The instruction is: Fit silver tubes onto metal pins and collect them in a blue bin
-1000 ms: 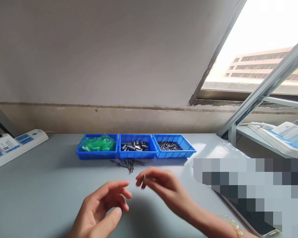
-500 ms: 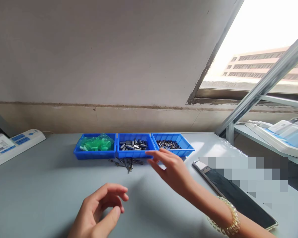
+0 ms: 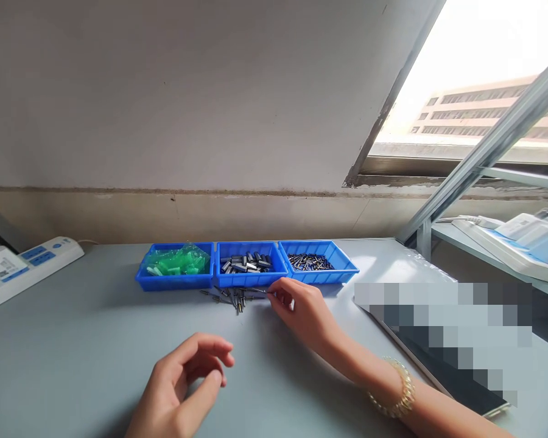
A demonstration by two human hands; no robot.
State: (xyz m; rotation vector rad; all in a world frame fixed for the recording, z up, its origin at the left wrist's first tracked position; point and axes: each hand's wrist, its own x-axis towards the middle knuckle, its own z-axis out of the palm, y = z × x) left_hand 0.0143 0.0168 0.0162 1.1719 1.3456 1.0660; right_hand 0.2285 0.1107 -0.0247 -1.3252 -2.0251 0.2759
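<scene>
My right hand [image 3: 301,304] pinches one end of a thin metal pin [image 3: 256,290] in front of the middle blue bin [image 3: 251,281]. Just left of its fingertips, a small pile of metal rivets [image 3: 238,299] lies on the grey table. Dark metal pieces [image 3: 246,263] fill part of the middle bin. The right blue bin [image 3: 342,277] holds many small rivets, and the left blue bin [image 3: 176,283] has green pieces in clear plastic. Above the table, nearer to me, my left hand [image 3: 182,383] is open with curled fingers, holding nothing.
A phone-like dark device [image 3: 438,365], partly pixelated, lies on the right of the table [image 3: 95,340]. At the left edge is a white power strip [image 3: 50,258]. A metal frame [image 3: 484,152] with a shelf stands at the right, by the window.
My right hand has moved slightly down and left to the pile, and its fingers have closed on a pin. My left hand has hardly moved.
</scene>
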